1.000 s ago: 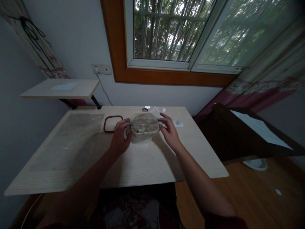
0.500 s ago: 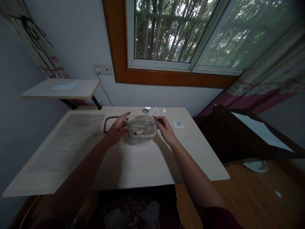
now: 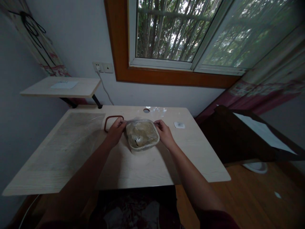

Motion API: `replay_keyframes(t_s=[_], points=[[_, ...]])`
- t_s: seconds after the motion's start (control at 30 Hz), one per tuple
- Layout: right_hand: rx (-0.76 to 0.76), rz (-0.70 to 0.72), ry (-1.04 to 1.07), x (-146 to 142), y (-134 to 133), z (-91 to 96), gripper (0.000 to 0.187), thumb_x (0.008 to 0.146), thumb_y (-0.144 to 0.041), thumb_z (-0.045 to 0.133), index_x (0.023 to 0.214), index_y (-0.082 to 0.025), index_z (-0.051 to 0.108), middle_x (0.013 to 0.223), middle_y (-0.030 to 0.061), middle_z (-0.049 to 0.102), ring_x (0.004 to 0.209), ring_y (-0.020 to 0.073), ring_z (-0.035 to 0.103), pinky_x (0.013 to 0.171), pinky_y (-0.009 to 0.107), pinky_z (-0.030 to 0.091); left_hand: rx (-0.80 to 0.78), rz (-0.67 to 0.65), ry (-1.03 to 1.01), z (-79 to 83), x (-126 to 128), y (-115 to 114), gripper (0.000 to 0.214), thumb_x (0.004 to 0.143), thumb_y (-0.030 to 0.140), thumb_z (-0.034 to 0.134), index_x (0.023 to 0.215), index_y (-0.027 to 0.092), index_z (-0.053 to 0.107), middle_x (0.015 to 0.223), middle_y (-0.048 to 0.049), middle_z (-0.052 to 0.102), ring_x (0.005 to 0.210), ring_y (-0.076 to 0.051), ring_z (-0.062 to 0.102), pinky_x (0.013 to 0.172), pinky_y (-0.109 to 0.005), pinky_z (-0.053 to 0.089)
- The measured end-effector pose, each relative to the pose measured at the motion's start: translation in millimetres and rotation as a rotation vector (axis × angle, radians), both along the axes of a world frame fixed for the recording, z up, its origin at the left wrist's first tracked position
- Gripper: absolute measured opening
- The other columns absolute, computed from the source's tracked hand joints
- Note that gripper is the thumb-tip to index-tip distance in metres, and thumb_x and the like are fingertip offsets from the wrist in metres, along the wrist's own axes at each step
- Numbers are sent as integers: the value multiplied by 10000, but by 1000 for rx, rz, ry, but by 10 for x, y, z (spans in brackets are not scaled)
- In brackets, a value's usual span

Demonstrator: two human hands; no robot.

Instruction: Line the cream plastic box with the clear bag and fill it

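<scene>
A pale, see-through box (image 3: 145,148) with rounded corners sits in the middle of the table, its open top turned towards me. Inside lies a tan, uneven filling (image 3: 143,131) with a small whitish piece (image 3: 138,140) near the front. Thin clear plastic, seemingly a bag (image 3: 137,120), gathers along the box's far edge. At the box's left far corner, my left hand (image 3: 116,131) is closed, pinching the plastic. My right hand (image 3: 164,132) pinches at the right far corner. The fingertips of both hands are partly hidden by the plastic and the rim.
A reddish-brown loop (image 3: 106,124) lies behind my left hand. Clear sheeting (image 3: 71,136) covers the table's left part. A small white packet (image 3: 179,125) is at the right. A raised shelf (image 3: 43,87) stands back left, and a round hole (image 3: 146,110) pierces the table's back.
The plastic that was bunched across the box's top and front is now drawn to its far edge, baring the filling. My left fingers, spread before, have closed, and the box appears slightly nearer.
</scene>
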State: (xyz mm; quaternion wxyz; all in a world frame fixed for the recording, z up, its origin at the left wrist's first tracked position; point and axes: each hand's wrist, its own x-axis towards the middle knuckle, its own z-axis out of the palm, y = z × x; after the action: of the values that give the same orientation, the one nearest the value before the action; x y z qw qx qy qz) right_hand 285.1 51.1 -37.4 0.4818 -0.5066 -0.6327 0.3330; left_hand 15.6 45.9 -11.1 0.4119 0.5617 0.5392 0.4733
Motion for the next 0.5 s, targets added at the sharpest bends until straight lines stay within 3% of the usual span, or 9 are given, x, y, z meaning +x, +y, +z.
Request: replay_keyframes(t_s=[0.2,0.5], points=[[-104,40,-40,60,-12,-141,289,824,-486,572,873,-202,592,829,23,660,782,208,597,699,287,456,-142,-35,-179,-156,32,-6,259,789,397,631,743,208,461,656,63,478,598,-111,403,569,-229,309],[-299,81,-95,126,-210,-325,218,756,-395,592,859,-203,572,702,5,642,692,196,574,608,271,431,-70,10,211,-472,-45,-49,197,774,335,633,746,207,486,703,38,521,695,-150,477,617,-252,367]])
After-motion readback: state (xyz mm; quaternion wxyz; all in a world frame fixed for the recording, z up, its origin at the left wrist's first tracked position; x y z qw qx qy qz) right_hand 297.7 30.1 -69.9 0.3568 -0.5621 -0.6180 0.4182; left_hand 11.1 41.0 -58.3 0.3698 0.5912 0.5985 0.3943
